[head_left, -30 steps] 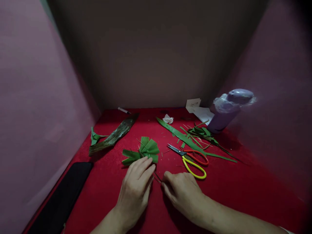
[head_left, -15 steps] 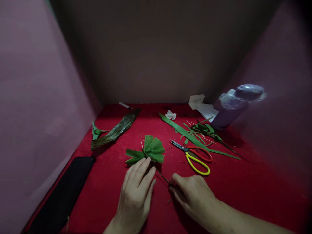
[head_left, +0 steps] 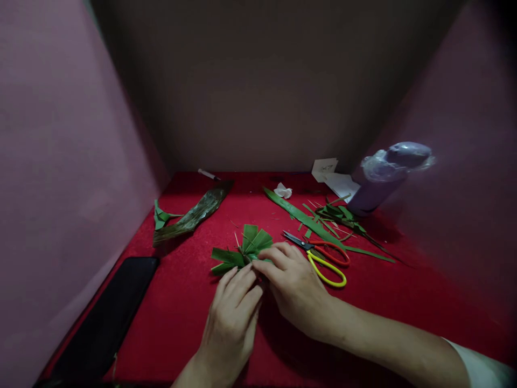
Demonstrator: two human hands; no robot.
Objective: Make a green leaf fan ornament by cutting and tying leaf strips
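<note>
- Leaf fan point(head_left: 250, 238): on the bench point(head_left: 177, 307), front centre, strips spread; near edge hidden by fingers.
- Left hand point(head_left: 232, 310): fingers close together, tips at the fan's near edge; cannot tell whether it grips.
- Right hand point(head_left: 297, 288): fingers bent over the fan's near right part, tips by the left hand's; what they pinch, if anything, is hidden.
- Scissors point(head_left: 308, 246): lying just beyond the right hand, handles spread, one red, one yellow.
- Long leaf point(head_left: 305, 219): slanting behind the scissors.
- Scraps point(head_left: 343, 214): heaped right of the long leaf, near the bottle point(head_left: 374, 189).
- Dark leaf point(head_left: 198, 212): left of the fan, further back, beside a folded leaf point(head_left: 161, 216).
</note>
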